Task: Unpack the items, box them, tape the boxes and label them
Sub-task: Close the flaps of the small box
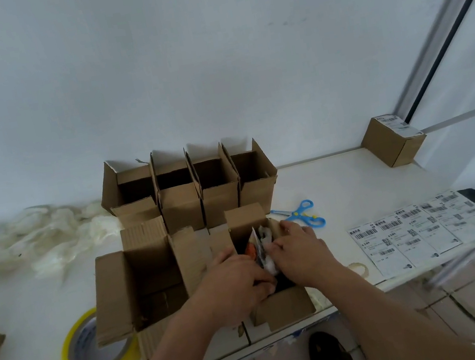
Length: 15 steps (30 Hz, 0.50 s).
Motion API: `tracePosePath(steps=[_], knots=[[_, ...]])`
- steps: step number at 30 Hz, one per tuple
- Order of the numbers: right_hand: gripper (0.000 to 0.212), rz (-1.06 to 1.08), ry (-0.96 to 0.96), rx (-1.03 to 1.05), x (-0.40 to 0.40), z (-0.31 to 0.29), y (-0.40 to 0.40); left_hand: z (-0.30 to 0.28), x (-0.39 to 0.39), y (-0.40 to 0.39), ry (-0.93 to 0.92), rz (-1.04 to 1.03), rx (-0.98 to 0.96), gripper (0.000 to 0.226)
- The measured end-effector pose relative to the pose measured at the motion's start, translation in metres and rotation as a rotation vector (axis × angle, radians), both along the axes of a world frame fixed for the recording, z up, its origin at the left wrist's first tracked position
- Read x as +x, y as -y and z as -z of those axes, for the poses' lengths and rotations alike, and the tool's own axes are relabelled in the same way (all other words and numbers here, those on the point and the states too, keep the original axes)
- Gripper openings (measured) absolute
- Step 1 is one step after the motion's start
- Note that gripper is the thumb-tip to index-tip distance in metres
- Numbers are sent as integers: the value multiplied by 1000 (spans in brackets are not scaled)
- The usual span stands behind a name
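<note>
I see my left hand (237,278) and right hand (298,251), fingers curled, gripping the packets (261,252) standing on edge in the small open box (272,269) at the table's (342,186) near edge. Their long edges run away from me. Bare tabletop lies rightward before the scissors (301,214) and labels (413,231); an empty open carton (147,287) crowds the left.
</note>
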State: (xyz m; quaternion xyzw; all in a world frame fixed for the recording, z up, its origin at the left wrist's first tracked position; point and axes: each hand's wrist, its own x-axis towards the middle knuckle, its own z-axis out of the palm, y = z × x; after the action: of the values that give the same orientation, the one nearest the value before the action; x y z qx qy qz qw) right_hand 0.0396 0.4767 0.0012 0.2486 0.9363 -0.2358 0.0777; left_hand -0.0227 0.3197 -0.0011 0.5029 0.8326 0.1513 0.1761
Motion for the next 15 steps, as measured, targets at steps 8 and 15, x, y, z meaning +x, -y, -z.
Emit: tracePosePath(steps=[8,15], knots=[[42,-186,-26,-235,4,5,-20,-2,-5,6,-3,7,-41,31],[34,-194,122,14,-6,4,-17,-2,1,1,-23,24,-49,33]])
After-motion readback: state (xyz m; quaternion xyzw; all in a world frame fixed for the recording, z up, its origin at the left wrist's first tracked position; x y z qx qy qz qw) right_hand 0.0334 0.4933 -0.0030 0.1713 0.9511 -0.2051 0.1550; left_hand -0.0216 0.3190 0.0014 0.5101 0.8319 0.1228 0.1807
